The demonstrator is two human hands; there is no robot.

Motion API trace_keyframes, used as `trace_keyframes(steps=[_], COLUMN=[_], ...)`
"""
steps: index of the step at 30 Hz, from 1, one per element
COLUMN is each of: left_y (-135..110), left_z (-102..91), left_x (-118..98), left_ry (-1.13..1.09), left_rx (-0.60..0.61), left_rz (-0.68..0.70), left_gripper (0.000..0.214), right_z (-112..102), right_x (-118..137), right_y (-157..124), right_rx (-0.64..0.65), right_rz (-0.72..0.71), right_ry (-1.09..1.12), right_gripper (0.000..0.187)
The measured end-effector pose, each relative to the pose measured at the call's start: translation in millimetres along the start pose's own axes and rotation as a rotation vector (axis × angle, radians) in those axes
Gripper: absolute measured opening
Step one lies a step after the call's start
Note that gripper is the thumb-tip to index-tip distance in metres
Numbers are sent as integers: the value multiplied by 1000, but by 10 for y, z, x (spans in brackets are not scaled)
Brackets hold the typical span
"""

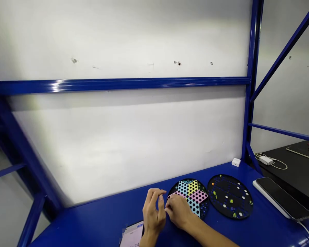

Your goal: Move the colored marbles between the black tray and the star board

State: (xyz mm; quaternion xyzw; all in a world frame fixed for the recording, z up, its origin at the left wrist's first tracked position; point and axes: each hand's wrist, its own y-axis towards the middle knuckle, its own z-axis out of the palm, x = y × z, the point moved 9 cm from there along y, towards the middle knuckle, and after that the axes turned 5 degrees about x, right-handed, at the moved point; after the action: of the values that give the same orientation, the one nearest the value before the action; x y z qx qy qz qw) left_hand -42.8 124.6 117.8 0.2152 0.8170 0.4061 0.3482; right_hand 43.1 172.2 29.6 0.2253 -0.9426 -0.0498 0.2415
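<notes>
My left hand (152, 213) hovers over the blue shelf top, its fingers loosely bent and apart, and I see nothing in it. Just right of it, my right hand (179, 211) rests with curled fingers at the left edge of a round black Chinese checkers board (193, 195) with a pastel star of holes. Whatever those fingertips pinch is hidden. The two hands nearly touch. A phone (132, 236) with a lit screen lies under my left wrist.
A second round black board (230, 196) with a few white and green pegs lies to the right. A dark phone on a white slab (280, 198) sits at the far right. A white charger (236, 162) stands by the blue upright (249, 103). The white wall is close behind.
</notes>
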Motion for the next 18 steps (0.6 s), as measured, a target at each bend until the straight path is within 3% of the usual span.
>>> trace_keyframes(steps=[6, 8, 10, 13, 15, 18], left_y=[-1, 11, 20, 23, 19, 3], left_z=[55, 56, 59, 98, 139, 199], left_x=[-104, -128, -143, -176, -198, -224], left_ry=[-12, -7, -6, 2, 7, 10], left_rx=[32, 36, 42, 68, 88, 118], left_rz=[20, 17, 13, 15, 13, 14], left_gripper=[26, 25, 25, 26, 27, 26], right_z=[-125, -261, -472, -871, -1143, -1374], right_x=[88, 130, 10, -528, -1081, -1918], right_y=[-313, -484, -659, -945, -1173, -1559], right_rx=[33, 6, -52, -139, -172, -109], right_rz=[-113, -155, -119, 41, 205, 434], right_ry=[-60, -11, 35, -33, -159, -276], right_gripper=[21, 26, 33, 32, 32, 29])
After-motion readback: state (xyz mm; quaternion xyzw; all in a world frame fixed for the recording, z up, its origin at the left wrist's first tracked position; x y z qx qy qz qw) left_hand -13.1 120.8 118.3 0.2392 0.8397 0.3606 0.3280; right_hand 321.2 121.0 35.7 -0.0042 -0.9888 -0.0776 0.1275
